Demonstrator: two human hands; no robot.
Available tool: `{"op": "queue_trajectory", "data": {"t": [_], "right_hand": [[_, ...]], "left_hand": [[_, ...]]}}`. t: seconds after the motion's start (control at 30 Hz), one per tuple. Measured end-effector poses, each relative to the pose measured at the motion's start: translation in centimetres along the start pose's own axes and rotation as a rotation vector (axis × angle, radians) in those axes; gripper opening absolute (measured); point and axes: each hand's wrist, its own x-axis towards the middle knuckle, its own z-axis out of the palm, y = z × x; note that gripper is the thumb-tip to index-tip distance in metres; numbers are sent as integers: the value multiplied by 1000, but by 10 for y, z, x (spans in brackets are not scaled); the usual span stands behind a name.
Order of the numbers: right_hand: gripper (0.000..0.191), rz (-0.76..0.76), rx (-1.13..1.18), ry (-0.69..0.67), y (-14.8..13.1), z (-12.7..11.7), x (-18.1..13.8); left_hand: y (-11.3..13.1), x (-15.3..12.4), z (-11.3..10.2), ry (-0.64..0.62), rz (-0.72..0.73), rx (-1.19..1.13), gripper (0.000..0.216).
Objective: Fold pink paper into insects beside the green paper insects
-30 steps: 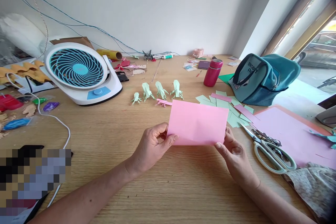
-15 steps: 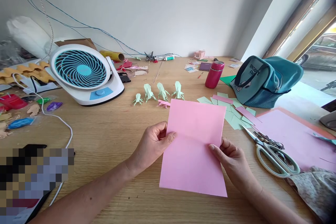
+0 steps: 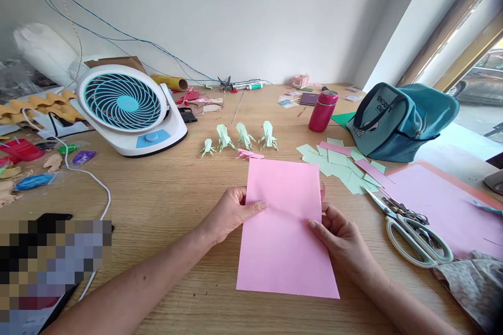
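The pink sheet (image 3: 285, 256) is in front of the person, over the table (image 3: 168, 183), between the 2 hands. The left hand (image 3: 228, 214) pinches its left edge near the middle, with the thumb on the face and the other fingers curled, partly behind the paper; the right hand (image 3: 346, 243) pinches the right edge in the same manner, a little nearer to the person. I think this grip on 2 opposite edges serves to hold the sheet steady, and the thumbs are near the faint crease (image 3: 288, 213), perhaps to control its 2 halves. The long axis runs away from the person, and the far short edge points toward the pink paper figure (image 3: 250, 154) and the 4 pale green paper figures (image 3: 245, 137). Whether the near edge touches the table, I cannot tell. The figures stand beyond the sheet, probably so that the hands do not knock them. The scissors (image 3: 393, 216) lie at the right, blades pointing away and leftward, seemingly for easy reach.
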Motion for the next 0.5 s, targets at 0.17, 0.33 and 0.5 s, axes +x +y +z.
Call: {"op": "queue_trajectory", "data": {"t": [0.17,0.33,0.5], "right_hand": [[43,-349,-357,129,-1,-7,2],[40,-452,-566,11,4,-10,0],[39,-526,-718,-58,1,-11,-4]], "left_hand": [[-3,8,-7,130,-76,-58,43],[-5,9,-9,126,-142,-131,47],[-4,5,-3,40,-174,-206,39]]}}
